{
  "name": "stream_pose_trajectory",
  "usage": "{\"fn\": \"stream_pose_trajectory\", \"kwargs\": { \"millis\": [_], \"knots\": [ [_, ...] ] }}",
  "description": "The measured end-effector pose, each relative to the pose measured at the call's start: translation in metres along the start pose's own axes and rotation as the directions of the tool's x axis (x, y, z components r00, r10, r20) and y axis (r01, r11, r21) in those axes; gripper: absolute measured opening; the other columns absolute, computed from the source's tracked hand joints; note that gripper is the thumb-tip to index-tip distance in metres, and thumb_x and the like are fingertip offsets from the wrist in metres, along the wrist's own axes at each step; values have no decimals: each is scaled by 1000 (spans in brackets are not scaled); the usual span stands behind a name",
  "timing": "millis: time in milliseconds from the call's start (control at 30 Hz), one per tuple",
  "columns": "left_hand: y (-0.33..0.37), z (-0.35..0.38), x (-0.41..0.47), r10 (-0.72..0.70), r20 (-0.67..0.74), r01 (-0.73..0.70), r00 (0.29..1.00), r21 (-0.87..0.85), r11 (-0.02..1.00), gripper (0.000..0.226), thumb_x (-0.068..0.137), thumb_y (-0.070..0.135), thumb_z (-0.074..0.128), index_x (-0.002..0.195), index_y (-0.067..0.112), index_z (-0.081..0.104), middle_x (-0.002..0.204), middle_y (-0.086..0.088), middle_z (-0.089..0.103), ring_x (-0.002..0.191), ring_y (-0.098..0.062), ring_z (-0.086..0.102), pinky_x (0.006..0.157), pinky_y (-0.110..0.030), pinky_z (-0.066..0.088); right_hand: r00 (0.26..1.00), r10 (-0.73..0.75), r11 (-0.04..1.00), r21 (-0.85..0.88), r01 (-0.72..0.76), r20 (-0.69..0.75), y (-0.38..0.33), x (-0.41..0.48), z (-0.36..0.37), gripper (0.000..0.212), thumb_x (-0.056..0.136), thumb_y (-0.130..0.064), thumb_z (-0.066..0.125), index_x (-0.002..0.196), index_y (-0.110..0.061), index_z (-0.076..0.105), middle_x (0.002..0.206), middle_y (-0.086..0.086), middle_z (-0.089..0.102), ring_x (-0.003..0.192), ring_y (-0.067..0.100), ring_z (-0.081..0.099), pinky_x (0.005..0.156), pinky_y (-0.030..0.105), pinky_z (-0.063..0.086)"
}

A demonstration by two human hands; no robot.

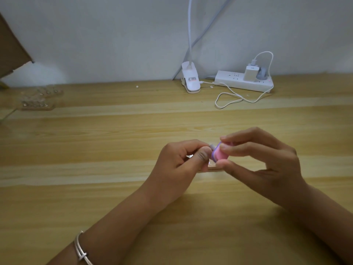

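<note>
Past your bangle (82, 252), your left hand (177, 163) pinches a tiny grey part (211, 145) and your right hand (267, 161) the pink piece (222, 155), so steady each grip and align squarely.

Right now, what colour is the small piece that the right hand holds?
The small piece is pink with a purple edge, best seen in the head view.

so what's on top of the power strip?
A white charger and a grey plug are plugged into the power strip; the sockets beneath them are covered.
</note>
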State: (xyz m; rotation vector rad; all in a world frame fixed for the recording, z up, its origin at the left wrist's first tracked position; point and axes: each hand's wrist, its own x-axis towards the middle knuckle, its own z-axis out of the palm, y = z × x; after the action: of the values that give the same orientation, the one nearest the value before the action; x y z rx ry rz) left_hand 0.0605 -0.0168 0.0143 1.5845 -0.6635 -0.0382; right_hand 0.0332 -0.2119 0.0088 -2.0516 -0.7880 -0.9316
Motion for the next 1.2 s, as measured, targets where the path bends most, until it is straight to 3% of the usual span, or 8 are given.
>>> {"fn": "stream_pose_trajectory", "kwargs": {
  "millis": [167,300,433,567,700,867,1000,1200],
  "knots": [
    [-1,1,-1,-18,22,19,1000,-34,999,23,97,-8,46,92,-6,68,55,21,57,45,8,52,49,0,36,997,-70,997,13,70,37,-5,-3,9,21,83,-20,81,91,-1,77,99,11,70,90,21,73,75,38,59],
    [0,0,0,-39,2,39,999,-51,998,24,97,2,50,83,-3,68,58,6,55,43,4,47,48,-2,35,1000,-16,1000,-20,16,-7,1,0,2,23,83,-22,79,91,0,76,98,14,70,92,19,72,80,33,59],
    [1,0,-1,-55,25,57,998,-62,996,24,98,-2,48,87,-6,68,54,17,55,43,6,48,47,-1,34,995,-90,996,-15,90,33,-5,-4,9,22,83,-20,80,89,1,77,98,14,69,89,21,73,76,35,59],
    [3,-1,0,-87,-5,86,996,-83,993,26,96,12,52,80,-1,69,56,7,54,38,-2,37,42,-8,31,999,-40,998,-47,39,-14,2,0,1,24,83,-21,80,89,2,75,98,16,69,92,19,71,79,36,59],
    [3,-1,-1,-99,20,101,995,-113,988,26,99,0,47,87,-12,67,52,15,53,39,2,42,44,-4,34,995,-97,995,-25,97,19,-4,-3,10,22,83,-19,81,88,1,76,97,14,68,91,18,72,75,37,60],
    [5,-3,0,-119,0,118,993,-100,988,27,95,15,52,75,11,69,54,6,53,37,-5,34,40,-12,29,999,-38,998,-54,37,-25,0,0,3,25,82,-21,80,87,3,75,98,15,68,94,17,70,79,36,59],
    [7,-2,-1,-115,28,117,993,-132,984,27,99,5,49,80,4,69,53,12,52,39,1,39,41,-8,32,996,-92,995,-31,93,13,-5,-3,10,24,83,-20,80,87,3,75,98,14,67,90,17,71,75,34,60],
    [8,-3,-1,-149,50,155,988,-153,976,35,99,11,51,70,19,68,53,5,50,38,-7,33,39,-13,26,998,-58,997,-55,57,-7,-5,-4,9,23,82,-20,80,86,2,75,97,14,68,92,13,68,79,29,58]
  ]
}}
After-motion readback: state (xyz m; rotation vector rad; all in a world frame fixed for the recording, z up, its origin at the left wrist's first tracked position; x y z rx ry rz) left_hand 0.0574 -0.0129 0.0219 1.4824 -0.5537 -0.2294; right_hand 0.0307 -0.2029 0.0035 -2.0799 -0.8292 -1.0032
